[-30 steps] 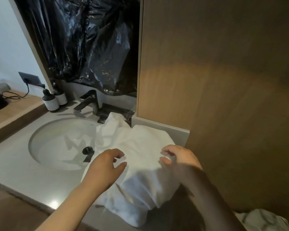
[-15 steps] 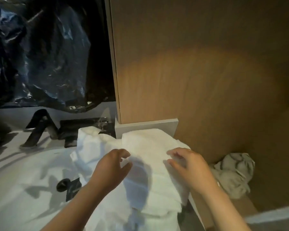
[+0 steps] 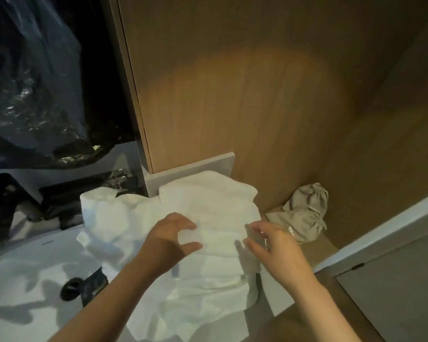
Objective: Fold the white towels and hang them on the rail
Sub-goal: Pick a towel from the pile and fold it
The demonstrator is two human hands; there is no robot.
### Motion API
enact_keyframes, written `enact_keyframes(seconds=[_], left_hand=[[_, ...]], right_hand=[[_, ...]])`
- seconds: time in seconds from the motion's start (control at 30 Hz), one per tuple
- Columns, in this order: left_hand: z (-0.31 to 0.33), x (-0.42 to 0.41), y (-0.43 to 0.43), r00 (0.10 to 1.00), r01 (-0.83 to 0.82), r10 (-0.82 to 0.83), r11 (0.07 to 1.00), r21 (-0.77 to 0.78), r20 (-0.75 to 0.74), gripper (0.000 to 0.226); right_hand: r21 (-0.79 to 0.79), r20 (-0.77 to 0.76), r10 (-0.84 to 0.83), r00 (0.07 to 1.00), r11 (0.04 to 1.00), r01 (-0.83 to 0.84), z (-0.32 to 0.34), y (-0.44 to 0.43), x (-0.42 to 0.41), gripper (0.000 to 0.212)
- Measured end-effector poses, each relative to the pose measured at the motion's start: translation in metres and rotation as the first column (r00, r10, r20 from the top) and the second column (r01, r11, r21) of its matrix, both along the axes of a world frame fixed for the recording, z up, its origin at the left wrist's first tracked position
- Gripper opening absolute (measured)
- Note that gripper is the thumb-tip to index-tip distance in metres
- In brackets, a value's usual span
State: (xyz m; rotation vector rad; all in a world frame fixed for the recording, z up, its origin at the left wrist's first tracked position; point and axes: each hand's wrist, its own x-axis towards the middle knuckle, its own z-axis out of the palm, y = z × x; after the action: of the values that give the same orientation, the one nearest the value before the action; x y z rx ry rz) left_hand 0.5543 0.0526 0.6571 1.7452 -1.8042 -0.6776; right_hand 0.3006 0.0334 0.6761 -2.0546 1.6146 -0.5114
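Now: both hands at the towels (image 3: 208,218) on the counter (image 3: 279,302)

The towels lie in a loose white heap on the counter's right end, rumpled, with layers overlapping and none squarely folded. The heap's far edge touches the grey upstand (image 3: 190,169) at the foot of the wood panel (image 3: 232,82). Its left part spills over the rim of the sink (image 3: 15,280), and its near part reaches toward the counter's front edge.

The left hand (image 3: 168,240) is over the middle of the heap, palm down, fingers bent like a claw. Thumb and fingers stand apart with flat towel showing in the gap, so its grasp is released. Whether the tips touch the cloth is hard to tell.

The right hand (image 3: 274,248) is at the heap's right edge, palm turned leftward, fingers partly stretched. Its fingertips are blurred, and I cannot tell whether they pinch the towel's edge or only brush it.

Both forearms are bare and come in from the bottom.

In the sink a black plug (image 3: 71,288) sits just beside the heap's left side. A black tap (image 3: 0,206) stands behind the sink at far left. Shiny, creased black plastic (image 3: 35,82) hangs above it, left of the panel. A grey cloth (image 3: 304,213) lies crumpled at the panel's foot, right of the towels, just past the right hand's fingers.
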Motion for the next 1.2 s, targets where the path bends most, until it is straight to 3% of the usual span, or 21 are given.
enact_keyframes(seconds=[0.1,0.2,0.33,0.43,0.63,0.83,1.2], left_hand=[[-0.004,-0.001,0.001,0.998,-0.058,0.056,0.997,-0.046,-0.039,0.034],[-0.008,0.002,0.006,0.997,-0.079,0.08,0.994,-0.073,0.022,0.037],[-0.008,0.01,0.014,0.993,-0.096,0.097,0.995,-0.023,0.063,0.054],[-0.008,0.013,0.021,0.989,-0.143,0.142,0.99,0.013,0.04,0.054],[-0.009,0.017,0.026,0.988,-0.156,0.156,0.988,-0.006,0.017,0.018],[0.001,0.013,0.019,0.977,-0.2,0.203,0.979,0.041,-0.061,0.019],[0.044,0.015,0.018,0.936,-0.275,0.245,0.957,-0.089,-0.253,0.013]], right_hand=[[0.1,0.058,-0.023,0.998,0.995,0.017,-0.011,0.005,-0.001,0.058],[0.168,0.075,-0.048,0.996,0.985,0.035,-0.02,0.005,-0.001,0.067],[0.079,0.046,-0.093,0.995,0.993,0.09,-0.028,-0.003,-0.001,0.034],[0.044,0.123,-0.146,0.982,0.989,0.142,-0.037,-0.006,-0.003,0.012],[-0.004,0.156,-0.091,0.984,0.996,0.092,-0.041,-0.012,-0.007,0.007],[-0.033,0.256,-0.092,0.962,0.994,0.104,-0.03,-0.02,-0.011,0.015],[-0.12,0.46,-0.083,0.884,0.981,0.155,0.046,-0.032,0.005,0.02]])
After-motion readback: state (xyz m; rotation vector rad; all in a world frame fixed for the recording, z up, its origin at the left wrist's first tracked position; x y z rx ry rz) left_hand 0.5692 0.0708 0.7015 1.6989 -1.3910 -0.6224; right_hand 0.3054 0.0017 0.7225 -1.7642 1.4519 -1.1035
